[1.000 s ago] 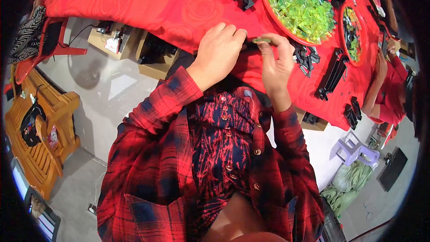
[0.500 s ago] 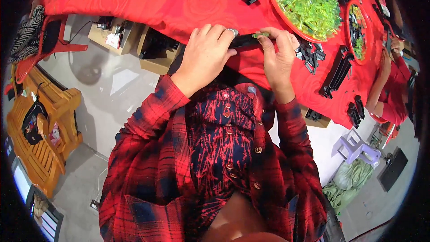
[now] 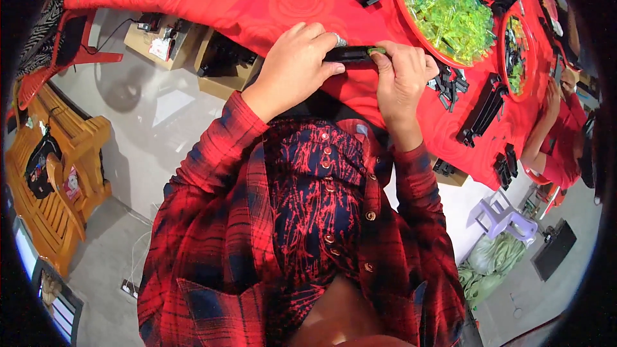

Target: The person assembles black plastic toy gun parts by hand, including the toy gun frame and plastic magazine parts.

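Observation:
Above the near edge of the red-covered table, my left hand (image 3: 290, 69) is closed round one end of a long black plastic part (image 3: 349, 55). My right hand (image 3: 402, 82) pinches a small yellow-green translucent piece (image 3: 378, 51) between thumb and fingers, at the right end of the black part. The two appear to touch there, but whether the piece is seated in the part I cannot tell. Fingers hide both ends of the black part.
Beyond my right hand stands a red-rimmed basin (image 3: 472, 63) of yellow-green pieces. A smaller red tray (image 3: 531, 58) holds mixed pieces. Long black parts (image 3: 483, 110) lie at the right, near a co-worker's arm (image 3: 541, 125). Cardboard boxes (image 3: 218, 85) stand below the table's edge.
The black part has come up level between my hands and shows more plainly. The yellow-green piece in my right hand now sits against its right end. The whole view has shifted slightly.

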A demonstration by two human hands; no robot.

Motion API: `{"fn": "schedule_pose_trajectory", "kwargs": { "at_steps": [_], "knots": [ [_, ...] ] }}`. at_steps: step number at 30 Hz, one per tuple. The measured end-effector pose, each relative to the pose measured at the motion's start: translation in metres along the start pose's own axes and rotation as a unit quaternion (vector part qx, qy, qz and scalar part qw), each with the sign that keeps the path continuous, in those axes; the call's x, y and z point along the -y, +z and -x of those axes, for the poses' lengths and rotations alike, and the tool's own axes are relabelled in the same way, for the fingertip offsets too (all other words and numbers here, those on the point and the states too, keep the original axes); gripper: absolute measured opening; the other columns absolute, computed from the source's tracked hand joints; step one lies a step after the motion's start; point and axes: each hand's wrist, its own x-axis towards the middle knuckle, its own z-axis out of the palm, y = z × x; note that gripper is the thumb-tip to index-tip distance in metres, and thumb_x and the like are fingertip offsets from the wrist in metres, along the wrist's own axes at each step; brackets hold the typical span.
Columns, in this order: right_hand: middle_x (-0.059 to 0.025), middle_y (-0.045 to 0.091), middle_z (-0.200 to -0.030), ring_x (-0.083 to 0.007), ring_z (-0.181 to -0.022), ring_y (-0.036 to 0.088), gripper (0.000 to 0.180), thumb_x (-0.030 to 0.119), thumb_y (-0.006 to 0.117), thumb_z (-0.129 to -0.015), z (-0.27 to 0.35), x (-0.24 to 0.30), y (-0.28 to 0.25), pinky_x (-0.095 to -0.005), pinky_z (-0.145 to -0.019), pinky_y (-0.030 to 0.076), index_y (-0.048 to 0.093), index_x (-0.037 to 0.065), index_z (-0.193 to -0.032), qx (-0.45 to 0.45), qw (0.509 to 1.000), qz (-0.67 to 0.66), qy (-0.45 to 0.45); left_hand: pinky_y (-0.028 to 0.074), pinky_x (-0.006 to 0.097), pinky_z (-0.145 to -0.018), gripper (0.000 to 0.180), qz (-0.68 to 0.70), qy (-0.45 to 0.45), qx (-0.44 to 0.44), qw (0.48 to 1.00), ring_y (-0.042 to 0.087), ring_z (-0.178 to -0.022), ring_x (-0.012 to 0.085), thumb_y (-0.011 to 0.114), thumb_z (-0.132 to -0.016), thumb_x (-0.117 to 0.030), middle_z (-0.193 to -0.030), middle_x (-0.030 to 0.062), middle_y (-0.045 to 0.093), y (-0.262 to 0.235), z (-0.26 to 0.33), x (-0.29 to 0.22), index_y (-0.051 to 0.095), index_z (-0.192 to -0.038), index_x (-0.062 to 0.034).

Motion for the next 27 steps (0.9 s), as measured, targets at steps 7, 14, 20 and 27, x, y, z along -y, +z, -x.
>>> {"fn": "schedule_pose_trajectory", "kwargs": {
  "at_steps": [7,14,20,27],
  "knots": [
    [0.0027,0.065,-0.083,-0.017,-0.084,0.057,0.017,0.014,0.076,-0.078,-0.007,0.001,-0.008,-0.0365,-0.088,0.031,0.071,0.017,-0.095,0.046,0.999,0.007,-0.003,0.047,0.043,-0.079,0.031,0.004,-0.014,0.022,1.0,0.056,-0.089,0.0332,0.079,-0.075,-0.022,-0.088,0.0102,0.058,-0.004,-0.005,-0.002,0.063,-0.095,-0.0048],
    [0.0014,0.065,-0.081,-0.0183,-0.083,0.058,0.018,0.015,0.078,-0.076,-0.006,-0.001,-0.007,-0.0384,-0.09,0.031,0.072,0.018,-0.093,0.059,0.998,0.017,0.016,0.046,0.044,-0.078,0.031,0.017,-0.005,0.002,1.0,0.055,-0.089,0.0359,0.077,-0.076,-0.021,-0.088,0.0135,0.055,-0.002,-0.003,-0.001,0.06,-0.093,-0.0019],
    [0.0006,0.062,-0.078,-0.0184,-0.081,0.058,0.02,0.013,0.078,-0.074,-0.006,-0.003,-0.005,-0.0387,-0.089,0.031,0.072,0.017,-0.093,0.043,0.999,0.017,0.004,0.046,0.044,-0.078,0.031,0.026,-0.014,0.013,0.999,0.054,-0.089,0.035,0.077,-0.076,-0.022,-0.088,0.013,0.054,-0.001,-0.005,0.001,0.06,-0.093,-0.0018],
    [0.0,0.062,-0.077,-0.0186,-0.081,0.059,0.02,0.012,0.078,-0.074,-0.012,0.0,-0.006,-0.0387,-0.09,0.033,0.071,0.016,-0.092,0.046,0.998,0.021,-0.023,0.046,0.044,-0.078,0.031,0.038,-0.01,0.01,0.999,0.054,-0.09,0.0341,0.076,-0.078,-0.024,-0.088,0.012,0.055,-0.001,-0.004,0.004,0.06,-0.094,-0.0027]
  ]
}}
